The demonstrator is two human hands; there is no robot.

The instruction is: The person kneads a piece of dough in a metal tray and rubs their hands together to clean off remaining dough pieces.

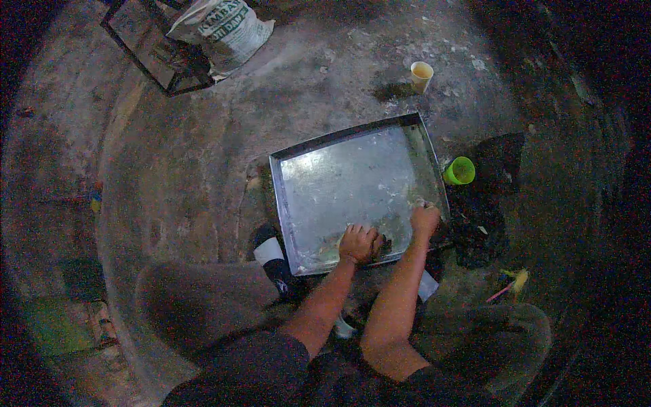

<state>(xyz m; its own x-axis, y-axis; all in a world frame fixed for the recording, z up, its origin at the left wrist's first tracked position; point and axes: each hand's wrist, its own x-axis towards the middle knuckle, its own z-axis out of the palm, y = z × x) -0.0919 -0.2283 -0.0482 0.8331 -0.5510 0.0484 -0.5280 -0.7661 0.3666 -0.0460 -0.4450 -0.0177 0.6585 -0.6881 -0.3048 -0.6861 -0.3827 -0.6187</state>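
One shallow metal tray (352, 190) lies before you. Your left hand (360, 244), loosely curled, is at its six o'clock; your right hand (426, 220), bunched almost closed, at its four o'clock. From both, the tray spreads toward eleven o'clock. I cannot tell whether either holds anything. A green cup (460, 171) is just outside at three o'clock.
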